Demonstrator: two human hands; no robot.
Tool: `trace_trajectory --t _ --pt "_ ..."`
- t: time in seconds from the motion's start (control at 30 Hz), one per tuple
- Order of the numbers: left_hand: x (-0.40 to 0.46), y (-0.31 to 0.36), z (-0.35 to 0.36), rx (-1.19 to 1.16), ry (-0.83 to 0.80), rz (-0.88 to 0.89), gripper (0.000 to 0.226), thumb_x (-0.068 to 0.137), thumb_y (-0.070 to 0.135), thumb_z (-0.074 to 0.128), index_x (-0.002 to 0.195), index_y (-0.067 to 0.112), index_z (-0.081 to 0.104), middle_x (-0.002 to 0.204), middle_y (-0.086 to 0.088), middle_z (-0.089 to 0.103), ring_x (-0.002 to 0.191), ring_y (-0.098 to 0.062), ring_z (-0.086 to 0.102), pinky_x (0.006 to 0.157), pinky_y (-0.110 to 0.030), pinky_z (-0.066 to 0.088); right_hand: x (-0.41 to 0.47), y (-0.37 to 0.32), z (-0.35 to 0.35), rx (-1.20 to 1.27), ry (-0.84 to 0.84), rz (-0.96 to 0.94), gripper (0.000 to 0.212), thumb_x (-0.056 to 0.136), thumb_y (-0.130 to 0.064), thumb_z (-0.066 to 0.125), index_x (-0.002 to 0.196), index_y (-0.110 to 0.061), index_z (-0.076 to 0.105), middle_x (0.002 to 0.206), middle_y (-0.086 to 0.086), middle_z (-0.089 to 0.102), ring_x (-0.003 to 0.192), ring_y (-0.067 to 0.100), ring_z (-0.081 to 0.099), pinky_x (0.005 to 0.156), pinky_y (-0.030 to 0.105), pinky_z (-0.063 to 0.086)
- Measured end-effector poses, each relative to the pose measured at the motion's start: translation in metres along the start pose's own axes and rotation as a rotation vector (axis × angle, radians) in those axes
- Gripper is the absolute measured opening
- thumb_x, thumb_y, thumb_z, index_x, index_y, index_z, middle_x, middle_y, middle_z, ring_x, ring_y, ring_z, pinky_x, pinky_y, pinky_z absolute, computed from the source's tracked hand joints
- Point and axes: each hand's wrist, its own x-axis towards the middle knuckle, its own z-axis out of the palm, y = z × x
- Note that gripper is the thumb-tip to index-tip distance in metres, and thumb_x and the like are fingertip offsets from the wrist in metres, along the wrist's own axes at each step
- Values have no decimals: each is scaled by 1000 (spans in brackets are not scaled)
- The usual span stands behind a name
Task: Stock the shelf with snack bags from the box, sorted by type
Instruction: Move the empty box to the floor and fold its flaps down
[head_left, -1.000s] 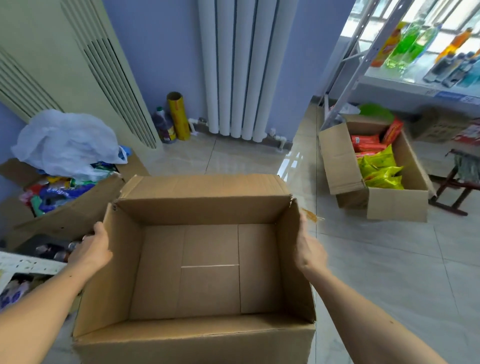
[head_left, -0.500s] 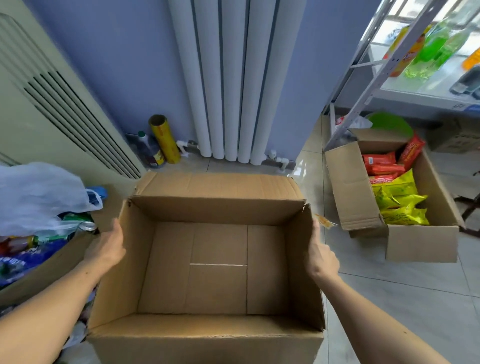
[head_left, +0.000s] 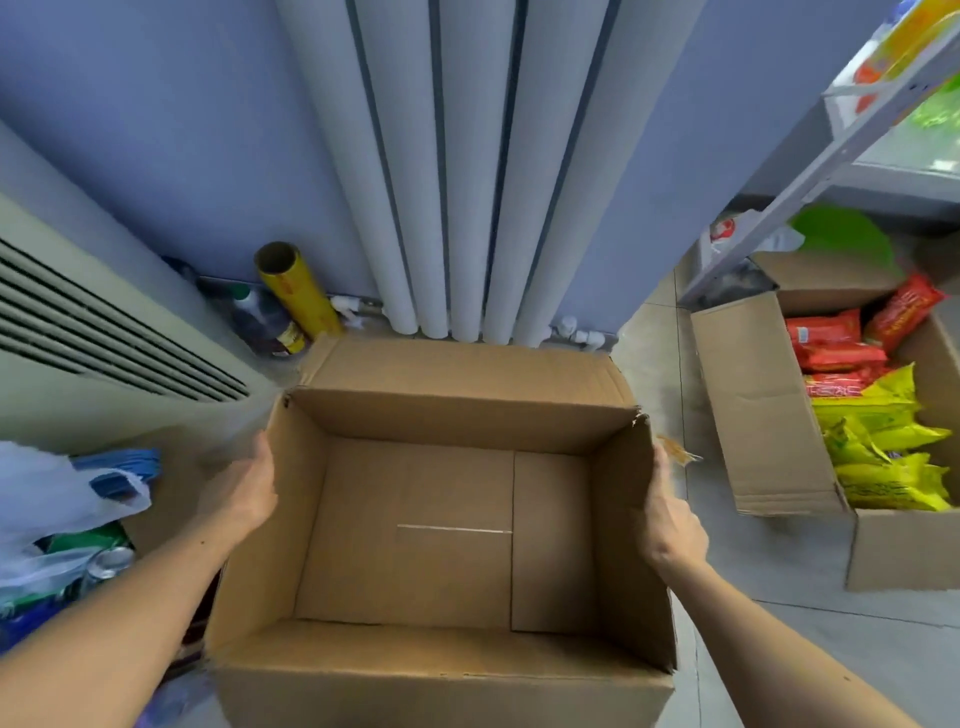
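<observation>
Now I am pressing my left hand (head_left: 236, 496) and right hand (head_left: 670, 519), fingers straight, against the empty cardboard box (head_left: 441, 545) mid-frame. Red and yellow snack bags (head_left: 872, 415) are waiting in the second box (head_left: 769, 415), right edge; stocking looks unfinished.

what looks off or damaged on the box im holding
The empty cardboard box, held by the left hand and right hand on its side walls, has a torn far right corner, and a scrap of brown tape sticks out there. Nothing is spilled.
</observation>
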Motion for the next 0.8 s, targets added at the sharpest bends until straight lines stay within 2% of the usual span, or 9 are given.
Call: trace_trajectory --t 0.07,0.27,0.33,0.43,0.5,0.57,0.67,0.8 --pt "35 3 6 7 6 14 72 96 15 51 150 12 3 102 -13 65 81 -25 64 67 -38 55 23 -13 15 -52 -9 -14 84 100 -15 43 151 -38 -20 99 13 61 77 25 50 75 34 38" --pt "135 21 41 60 -17 40 70 98 14 49 150 9 3 104 -14 64 83 -24 63 72 -35 52 105 -38 79 -79 -29 -23 91 95 -11 44 149 -35 -26 82 9 57 66 25 53 64 32 41" --pt "164 29 61 26 -20 24 69 100 14 46 152 10 1 92 -10 60 69 -18 59 63 -34 51 135 -41 105 -78 -26 -29 92 95 -12 46 149 -33 -25 82 10 59 69 27 56 65 33 42" --pt "203 40 93 -62 -28 -3 50 105 20 33 151 10 15 74 -5 49 57 -16 50 48 -28 35 176 -43 144 -120 -32 -21 93 95 -11 48 149 -31 -24 91 13 65 72 27 54 67 34 42" --pt "229 43 113 -79 -28 -39 44 104 24 34 145 10 24 77 -8 53 60 -18 52 50 -30 37 198 -43 167 -130 -31 -23 93 95 -11 49 149 -31 -23 97 15 68 73 28 56 67 34 42" --pt "256 42 135 -26 -31 -23 58 100 16 45 148 11 14 88 -14 60 68 -21 57 57 -34 45 221 -43 189 -136 -31 -25 94 94 -9 50 150 -31 -22 100 16 68 81 32 62 68 35 42" --pt "286 45 161 37 -52 9 69 97 10 48 150 13 4 98 -17 62 81 -27 62 70 -39 52 249 -42 213 -153 -34 -19 94 93 -8 51 150 -33 -20 104 18 67 92 36 65 71 36 43" --pt "318 59 180 50 -40 27 73 97 11 48 150 12 -2 98 -18 63 77 -27 60 68 -39 50 279 -44 231 -136 -28 -10 92 94 -8 51 151 -31 -17 105 19 66 94 36 64 71 36 42"
